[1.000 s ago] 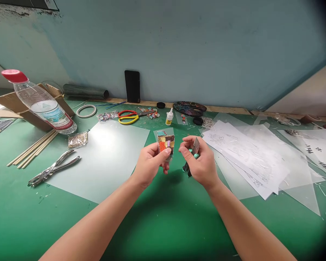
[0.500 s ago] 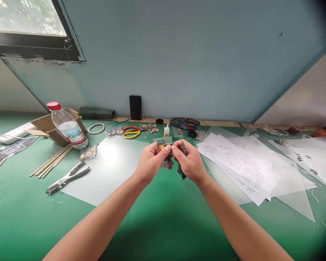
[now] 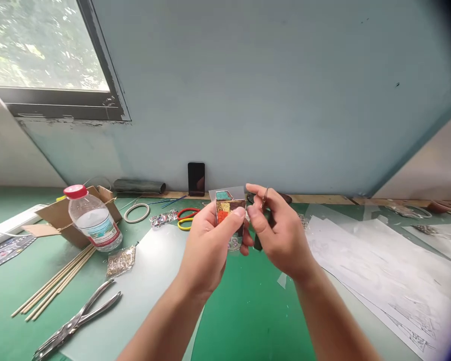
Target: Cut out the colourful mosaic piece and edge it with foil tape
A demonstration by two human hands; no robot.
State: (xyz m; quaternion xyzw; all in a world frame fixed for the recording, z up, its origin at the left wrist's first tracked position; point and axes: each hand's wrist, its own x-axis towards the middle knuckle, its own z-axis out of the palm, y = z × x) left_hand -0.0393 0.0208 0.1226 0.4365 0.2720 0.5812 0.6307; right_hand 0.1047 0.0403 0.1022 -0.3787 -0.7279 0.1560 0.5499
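At frame centre, the left hand (image 3: 206,238) pinches a colourful patterned piece (image 3: 224,206). Just right, the right hand (image 3: 282,234) grasps a dark-handled tool (image 3: 258,243).

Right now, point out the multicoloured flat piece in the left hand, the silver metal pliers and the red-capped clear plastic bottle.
Multicoloured flat piece (image 3: 225,206): head view, yellow patch.
Silver metal pliers (image 3: 74,323): head view, pivot area.
Red-capped clear plastic bottle (image 3: 99,230): head view, on the label.
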